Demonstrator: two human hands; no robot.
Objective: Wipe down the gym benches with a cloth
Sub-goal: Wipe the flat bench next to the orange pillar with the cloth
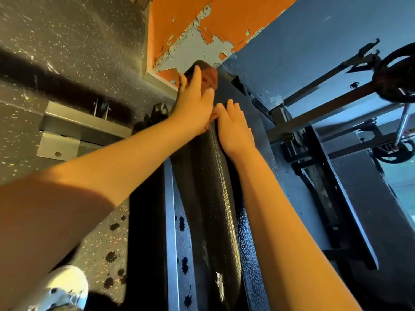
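Brown cloth (211, 79), soft and limp, is lying under the left hand's (195, 103) flat fingers (197, 75) on the firm, slick bench (208, 198). Pressing down is likely gripping it best. The right hand (234, 127) is resting straight-fingered alongside.

Bare forearms (112, 176), bare left hand (193, 108), right hand (234, 131), white shoe (65, 288)

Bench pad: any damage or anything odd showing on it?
Yes. The bench pad has a white tear near its close end, where the black cover looks ripped open. Behind it, the orange wall paint is peeling off in patches.
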